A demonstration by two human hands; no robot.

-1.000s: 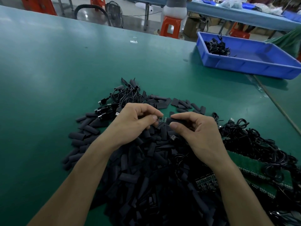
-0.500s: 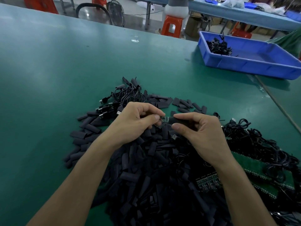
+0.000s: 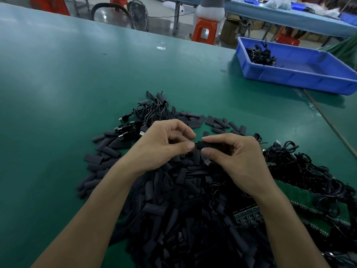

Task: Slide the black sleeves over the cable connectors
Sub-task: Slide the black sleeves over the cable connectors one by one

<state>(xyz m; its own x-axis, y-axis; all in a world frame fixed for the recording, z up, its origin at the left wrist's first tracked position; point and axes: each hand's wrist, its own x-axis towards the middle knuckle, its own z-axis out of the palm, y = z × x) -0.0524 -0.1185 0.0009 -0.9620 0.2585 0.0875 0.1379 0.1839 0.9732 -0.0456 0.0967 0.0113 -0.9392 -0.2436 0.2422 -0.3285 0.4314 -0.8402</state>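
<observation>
1. Near zone. A heap of loose black sleeves [image 3: 173, 209] covers the near centre of the green table [image 3: 58, 93]. Both bare forearms enter from the near edge and cross above this heap. To the near right, green circuit boards [image 3: 301, 198] lie partly under a tangle of black cables [image 3: 301, 167].

2. Hands. Both hands are raised over the far part of the heap, knuckles up, fingertips facing each other and almost touching.
- The left hand [image 3: 162, 146] has its fingers curled. Thumb and forefinger pinch the cable connector [image 3: 195, 144], of which only a small tip shows between the two hands.
- The right hand [image 3: 241, 159] has its fingers curled. Thumb and forefinger pinch one black sleeve [image 3: 208, 145], held level with its open end at the connector tip. How far the sleeve has passed over the connector cannot be told.
- A USB plug [image 3: 207, 162] shows just below the right thumb.

3. Middle zone. Left of and beyond the left hand lies a cable bundle [image 3: 152, 115] with further USB plugs [image 3: 123, 130] pointing left. More flat sleeves are scattered beyond the right hand.

4. Far zone. A blue tray [image 3: 301, 78] stands at the far right of the table, with a small clump of black cables [image 3: 259, 55] in its far left corner. Beyond the table edge stand an orange stool [image 3: 204, 30] and a floor fan [image 3: 139, 14].
</observation>
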